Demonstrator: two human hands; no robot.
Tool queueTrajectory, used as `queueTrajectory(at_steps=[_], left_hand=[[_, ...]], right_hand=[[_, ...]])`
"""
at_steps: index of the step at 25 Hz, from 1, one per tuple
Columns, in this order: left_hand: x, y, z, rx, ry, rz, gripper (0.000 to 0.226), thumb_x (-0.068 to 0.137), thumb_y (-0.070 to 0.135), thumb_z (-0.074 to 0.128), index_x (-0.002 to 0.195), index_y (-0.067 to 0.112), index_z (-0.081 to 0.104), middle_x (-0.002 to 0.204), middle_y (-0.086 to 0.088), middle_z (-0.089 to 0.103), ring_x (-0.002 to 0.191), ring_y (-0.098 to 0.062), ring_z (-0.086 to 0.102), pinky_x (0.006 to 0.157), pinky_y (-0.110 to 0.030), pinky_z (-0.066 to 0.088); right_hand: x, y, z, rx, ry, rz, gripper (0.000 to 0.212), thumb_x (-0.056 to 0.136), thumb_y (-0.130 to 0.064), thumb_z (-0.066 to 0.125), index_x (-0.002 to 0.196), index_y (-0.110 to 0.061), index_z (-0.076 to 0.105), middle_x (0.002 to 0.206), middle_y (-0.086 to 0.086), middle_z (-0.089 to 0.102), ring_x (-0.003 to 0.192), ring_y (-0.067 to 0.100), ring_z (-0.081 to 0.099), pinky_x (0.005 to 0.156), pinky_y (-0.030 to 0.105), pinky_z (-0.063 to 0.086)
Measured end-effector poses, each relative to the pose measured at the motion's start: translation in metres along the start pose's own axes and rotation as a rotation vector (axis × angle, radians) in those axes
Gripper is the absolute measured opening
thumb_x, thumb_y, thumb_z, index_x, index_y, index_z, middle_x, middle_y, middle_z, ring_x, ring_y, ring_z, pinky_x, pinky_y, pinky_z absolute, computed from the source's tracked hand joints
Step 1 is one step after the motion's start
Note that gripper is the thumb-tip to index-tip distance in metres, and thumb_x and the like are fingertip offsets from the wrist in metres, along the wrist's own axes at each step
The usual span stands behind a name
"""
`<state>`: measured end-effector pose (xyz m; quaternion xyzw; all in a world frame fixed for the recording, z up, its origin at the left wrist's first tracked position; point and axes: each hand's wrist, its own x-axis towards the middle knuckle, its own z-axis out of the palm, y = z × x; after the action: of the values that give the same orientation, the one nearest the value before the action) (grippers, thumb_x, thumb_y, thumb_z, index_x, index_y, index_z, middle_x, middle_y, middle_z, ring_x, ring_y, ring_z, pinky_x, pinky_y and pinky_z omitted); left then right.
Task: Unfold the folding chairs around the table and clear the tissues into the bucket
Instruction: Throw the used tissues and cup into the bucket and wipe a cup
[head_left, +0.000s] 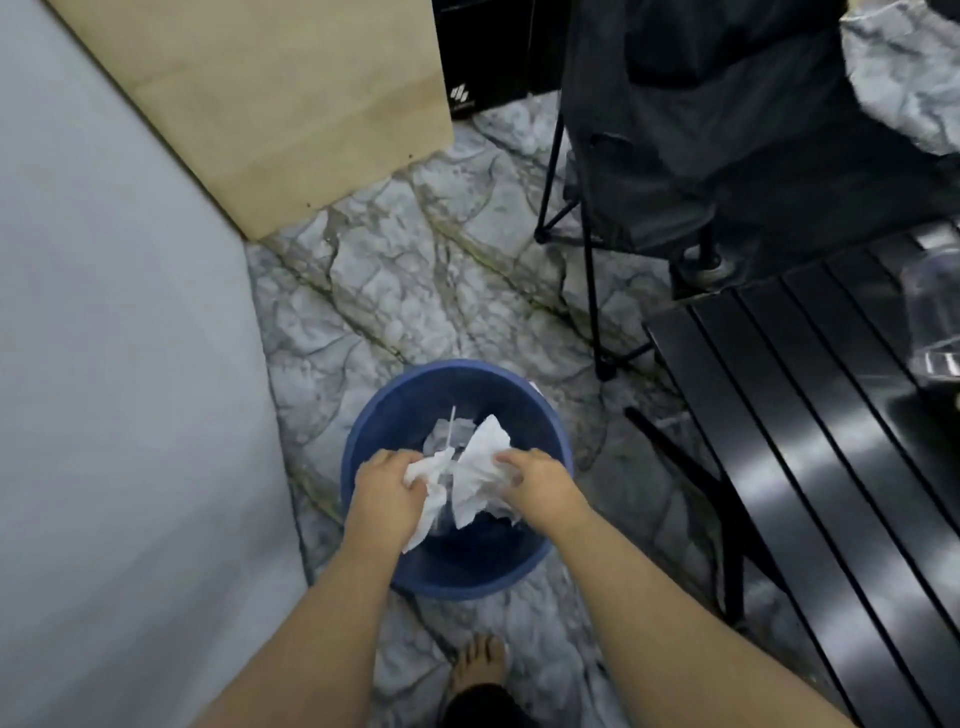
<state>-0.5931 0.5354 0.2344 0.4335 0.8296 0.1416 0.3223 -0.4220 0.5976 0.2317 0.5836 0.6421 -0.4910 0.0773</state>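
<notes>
Head view shows our left hand (384, 491) and right hand (543, 483) each curled round crumpled tissues (480, 467) above the bucket (457, 368), inside its near rim; we judge them light, soft, easily torn, best gripped bunched

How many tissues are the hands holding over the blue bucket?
2. One tissue hangs from the left hand, a second tissue from the right hand, both over the bucket. More white paper lies inside it, partly hidden.
</notes>
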Motion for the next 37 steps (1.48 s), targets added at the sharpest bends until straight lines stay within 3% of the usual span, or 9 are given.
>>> queueTrajectory(at_steps=[3, 6, 9, 12, 18, 23, 26, 32, 37], left_hand=[[0.005, -0.003, 0.0, -0.008, -0.098, -0.046, 0.057, 0.085, 0.027, 0.062, 0.137, 0.014, 0.042, 0.139, -0.011, 0.045, 0.129, -0.027, 0.04, 0.106, -0.038, 0.034], [-0.003, 0.024, -0.008, -0.061, -0.097, 0.052, 0.054, 0.087, 0.025, 0.06, 0.137, 0.017, 0.039, 0.14, -0.007, 0.042, 0.129, -0.023, 0.039, 0.103, -0.031, 0.033], [-0.014, 0.073, -0.021, -0.096, -0.112, 0.179, 0.046, 0.089, 0.02, 0.058, 0.133, 0.02, 0.043, 0.138, -0.005, 0.042, 0.125, -0.019, 0.041, 0.095, -0.023, 0.031], [-0.027, 0.148, -0.031, -0.11, -0.171, 0.335, 0.044, 0.09, 0.023, 0.055, 0.133, 0.022, 0.043, 0.139, -0.002, 0.04, 0.127, -0.017, 0.04, 0.097, -0.025, 0.033], [-0.08, 0.333, -0.018, -0.075, -0.289, 0.723, 0.042, 0.09, 0.022, 0.056, 0.13, 0.021, 0.046, 0.135, -0.003, 0.041, 0.126, -0.019, 0.041, 0.097, -0.023, 0.03], [-0.148, 0.466, 0.045, -0.003, -0.431, 0.987, 0.039, 0.086, 0.02, 0.059, 0.124, 0.02, 0.051, 0.127, -0.002, 0.048, 0.116, -0.013, 0.045, 0.093, -0.021, 0.032], [-0.188, 0.522, 0.103, 0.06, -0.525, 1.094, 0.044, 0.081, 0.035, 0.055, 0.122, 0.021, 0.052, 0.126, -0.001, 0.051, 0.118, -0.018, 0.046, 0.097, -0.028, 0.035], [-0.209, 0.584, 0.209, 0.119, -0.574, 1.084, 0.047, 0.078, 0.041, 0.052, 0.122, 0.025, 0.052, 0.119, 0.007, 0.053, 0.109, -0.02, 0.052, 0.098, -0.045, 0.043], [-0.172, 0.582, 0.263, 0.164, -0.475, 1.031, 0.037, 0.086, 0.024, 0.057, 0.123, 0.026, 0.051, 0.124, 0.007, 0.051, 0.106, -0.012, 0.049, 0.092, -0.026, 0.04]], right_hand=[[-0.002, 0.003, 0.002, 0.037, -0.005, 0.037, 0.059, 0.089, -0.007, 0.053, 0.143, -0.023, 0.035, 0.145, 0.01, 0.038, 0.129, 0.027, 0.041, 0.107, 0.033, 0.038], [-0.021, 0.008, -0.02, 0.175, 0.057, 0.055, 0.058, 0.091, -0.013, 0.056, 0.143, -0.023, 0.034, 0.145, 0.009, 0.038, 0.127, 0.026, 0.045, 0.106, 0.038, 0.041], [-0.053, 0.012, -0.065, 0.225, 0.152, 0.043, 0.052, 0.091, -0.016, 0.058, 0.14, -0.023, 0.039, 0.138, 0.007, 0.045, 0.119, 0.023, 0.05, 0.1, 0.034, 0.045], [-0.1, 0.02, -0.124, 0.283, 0.316, 0.014, 0.051, 0.09, -0.019, 0.059, 0.138, -0.025, 0.042, 0.137, 0.002, 0.047, 0.115, 0.017, 0.053, 0.096, 0.027, 0.045], [-0.231, 0.082, -0.241, 0.4, 0.666, 0.082, 0.048, 0.089, -0.027, 0.062, 0.134, -0.031, 0.044, 0.131, -0.006, 0.052, 0.115, 0.014, 0.054, 0.096, 0.032, 0.047], [-0.331, 0.177, -0.307, 0.51, 0.934, 0.235, 0.047, 0.089, -0.021, 0.062, 0.133, -0.024, 0.047, 0.124, 0.0, 0.054, 0.112, 0.018, 0.055, 0.088, 0.032, 0.047], [-0.37, 0.25, -0.336, 0.546, 1.052, 0.31, 0.044, 0.089, -0.018, 0.062, 0.131, -0.025, 0.05, 0.118, -0.005, 0.054, 0.101, 0.015, 0.055, 0.084, 0.027, 0.043], [-0.365, 0.394, -0.378, 0.546, 1.024, 0.435, 0.038, 0.092, -0.016, 0.057, 0.128, -0.025, 0.053, 0.127, 0.001, 0.055, 0.115, 0.021, 0.054, 0.096, 0.032, 0.042], [-0.3, 0.486, -0.388, 0.424, 0.838, 0.472, 0.048, 0.089, -0.007, 0.058, 0.134, -0.023, 0.05, 0.14, 0.006, 0.045, 0.125, 0.024, 0.046, 0.106, 0.03, 0.033]])
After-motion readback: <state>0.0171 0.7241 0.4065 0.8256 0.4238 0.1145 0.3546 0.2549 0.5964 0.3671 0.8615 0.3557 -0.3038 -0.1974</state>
